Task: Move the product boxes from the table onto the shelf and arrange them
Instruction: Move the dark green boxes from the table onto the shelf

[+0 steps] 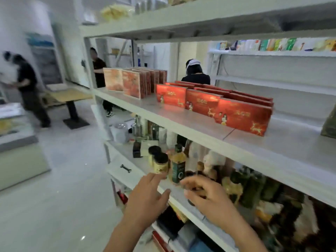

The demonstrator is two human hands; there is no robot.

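Red product boxes [241, 115] with a gold deer print stand in rows on the middle board of the white shelf [209, 135]. Orange-red flat boxes [132, 83] stand upright in a row further left on the same board. My left hand [147, 195] and my right hand [207, 195] hover side by side at the front edge of the lower board, below the boxes. Both hands are blurred; the left has its fingers apart and holds nothing. Whether the right hand's curled fingers hold something dark I cannot tell.
The lower board carries bottles and jars, among them a black-capped jar [161, 163] and an oil bottle [179, 166]. Three people [27, 84] stand in the room behind. A small wooden table [70, 95] stands at the left on the tiled floor.
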